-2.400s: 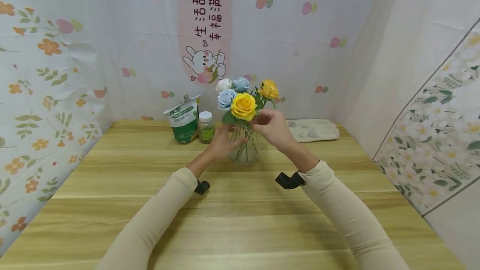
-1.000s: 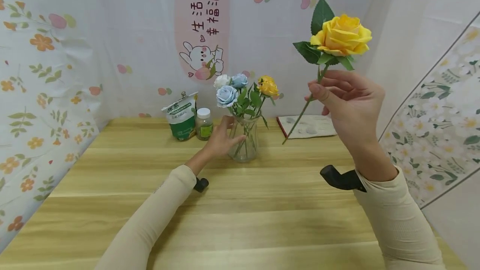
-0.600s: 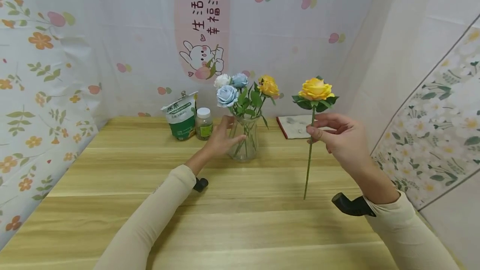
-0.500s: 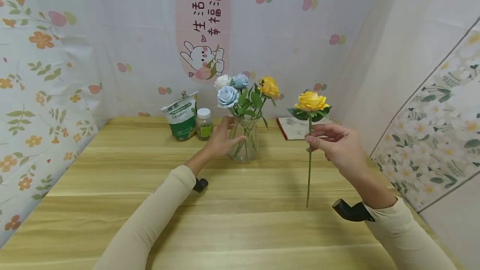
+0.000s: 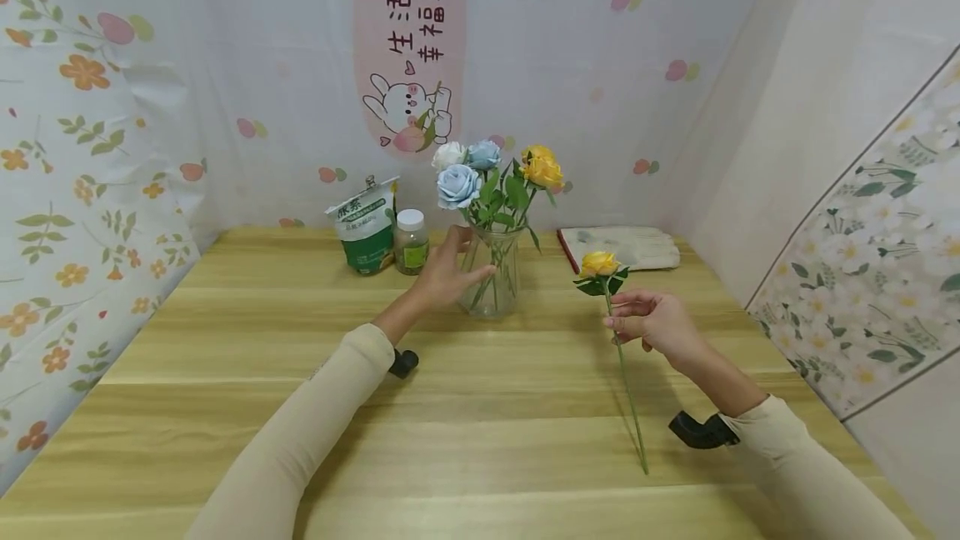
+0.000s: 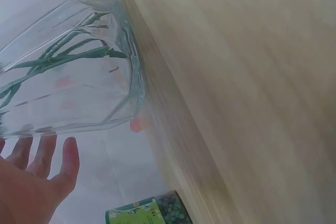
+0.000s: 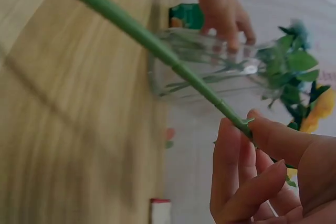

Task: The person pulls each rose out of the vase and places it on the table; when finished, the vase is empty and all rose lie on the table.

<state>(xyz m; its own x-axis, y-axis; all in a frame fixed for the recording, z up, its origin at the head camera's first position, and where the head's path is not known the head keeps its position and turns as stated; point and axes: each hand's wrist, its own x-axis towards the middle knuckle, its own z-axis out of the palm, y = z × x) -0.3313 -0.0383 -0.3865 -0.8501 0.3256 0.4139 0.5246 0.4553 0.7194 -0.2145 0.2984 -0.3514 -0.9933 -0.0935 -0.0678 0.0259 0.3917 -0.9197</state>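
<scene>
Here's the yellow rose [image 5: 600,265], right of the glass vase [image 5: 495,302], over the tabletop [image 5: 480,432], stem pinched in the right hand [image 5: 654,325]; the left hand [image 5: 446,275] grips the vase, jar [image 5: 411,244] and pouch [image 5: 367,232] just beyond.

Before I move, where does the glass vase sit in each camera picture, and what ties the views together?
Head: the glass vase stands upright near the centre.
Left wrist: it appears sideways at upper left, cut off by the left edge.
Right wrist: it appears sideways at upper middle, partly behind the green stem.
Shared landmark: the left hand, at the vase in all three.
</scene>
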